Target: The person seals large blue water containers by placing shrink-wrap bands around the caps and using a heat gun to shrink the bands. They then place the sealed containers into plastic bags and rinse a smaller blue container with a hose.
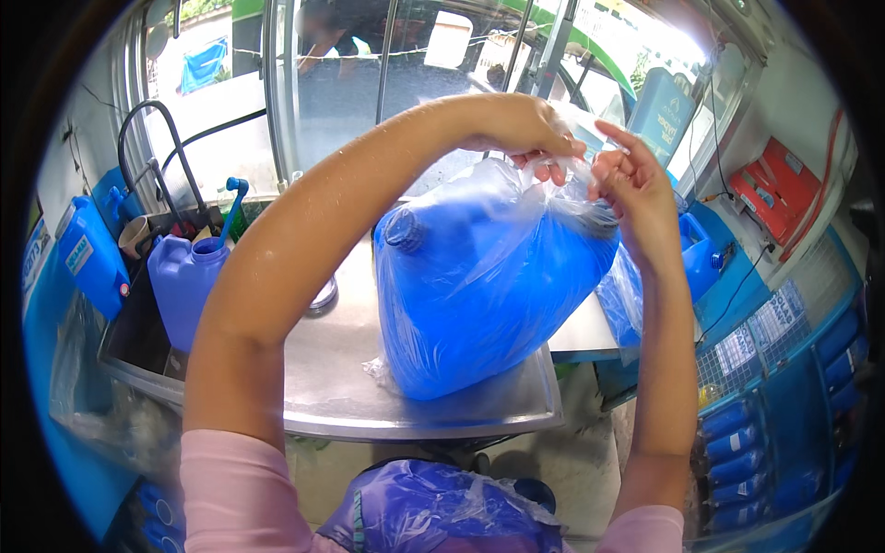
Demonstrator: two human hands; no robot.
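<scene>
A large blue plastic jug stands on the stainless steel counter, wrapped in a clear plastic bag. Its ribbed cap shows through the film at the upper left. Above the jug, my left hand grips the gathered top of the bag, its fingers curled around the film. Close beside it on the right, my right hand pinches another part of the bag top between thumb and fingers, with the index finger raised. The exact knot or twist between the hands is blurred.
An uncapped violet-blue jug with a blue tap-like fitting stands in the sink area at left, near a curved black faucet. Another blue container leans further left. Bagged blue jugs and a red box are at right; windows lie behind.
</scene>
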